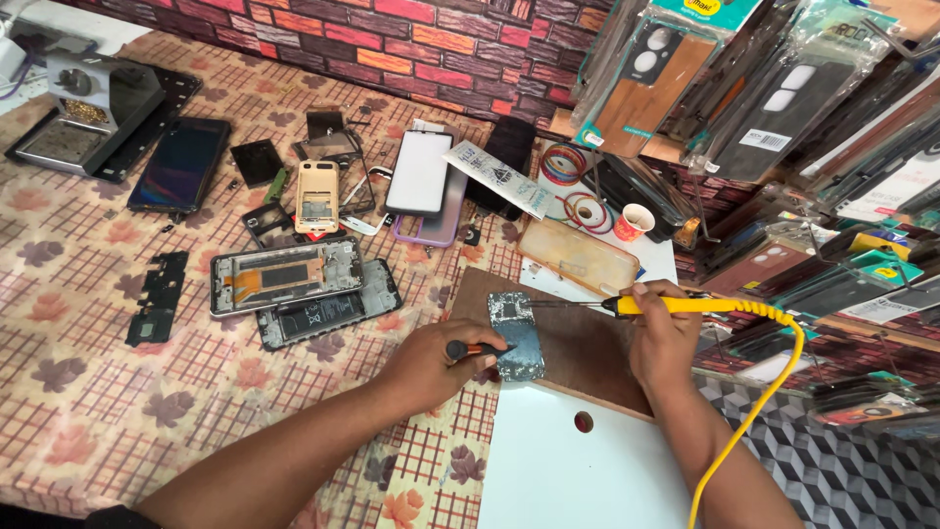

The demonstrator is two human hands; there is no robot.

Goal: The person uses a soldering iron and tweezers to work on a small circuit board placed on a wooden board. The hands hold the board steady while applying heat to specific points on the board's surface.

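Observation:
A small grey circuit board (516, 333) lies on a brown wooden board (578, 343). My left hand (431, 360) rests beside it and grips a short tool (468, 349) with a dark handle, whose end touches the circuit board's lower left. My right hand (664, 333) holds a yellow soldering iron (676, 307). Its thin tip points left and reaches the top of the circuit board. The iron's yellow cord (754, 411) curls down to the bottom edge.
Opened phones (286, 275), a dark-screened phone (180, 164), a white-screened phone (419, 172), phone frames and small parts lie on the patterned tablecloth (88, 392). A clear case (580, 257), a small cup (633, 222), and hanging packaged phone cases (774, 98) stand at right. A white board (578, 470) lies near me.

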